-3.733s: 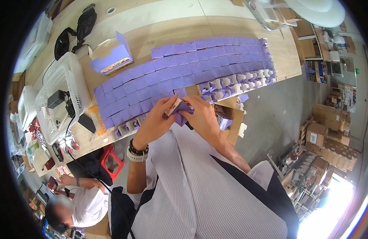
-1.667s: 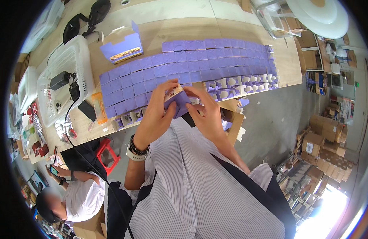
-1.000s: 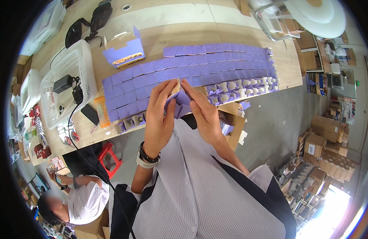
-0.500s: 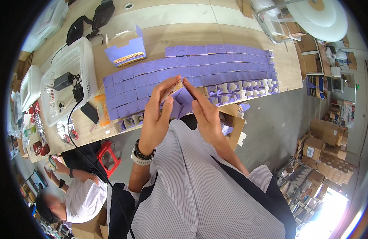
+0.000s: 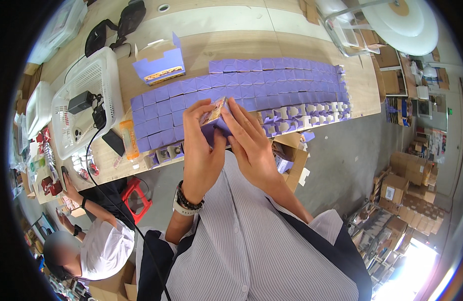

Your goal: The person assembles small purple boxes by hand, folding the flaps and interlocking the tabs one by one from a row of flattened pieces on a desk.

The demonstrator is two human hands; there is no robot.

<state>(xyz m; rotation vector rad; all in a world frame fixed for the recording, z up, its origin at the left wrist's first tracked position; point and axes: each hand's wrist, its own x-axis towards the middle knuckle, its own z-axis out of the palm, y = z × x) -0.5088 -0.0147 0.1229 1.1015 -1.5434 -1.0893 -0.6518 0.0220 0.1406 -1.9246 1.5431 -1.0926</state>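
Observation:
A small purple carton (image 5: 215, 115) with a colourful printed side is held in front of my chest, over the table's near edge. My left hand (image 5: 200, 155) wraps round its left side, thumb on the near end. From the other side, my right hand (image 5: 252, 150) presses its fingers along the carton. The hands cover much of the carton. Just beyond them, rows of closed purple cartons (image 5: 191, 90) stand packed together on the table. Cartons with open flaps (image 5: 306, 111) line the near right side, and a few more open ones (image 5: 165, 153) are at the near left.
A larger purple display box (image 5: 161, 65) stands open behind the rows. Leftward are a white basket (image 5: 113, 75) with black adapters, an orange bottle (image 5: 128, 140) and a dark phone (image 5: 113, 143). An open cardboard box (image 5: 296, 168) sits below the table edge. A co-worker (image 5: 103, 246) is at lower left.
The carton's near flaps, which stuck out before, now appear folded in. My right hand has moved left against the carton. The co-worker's arm has reached toward the table.

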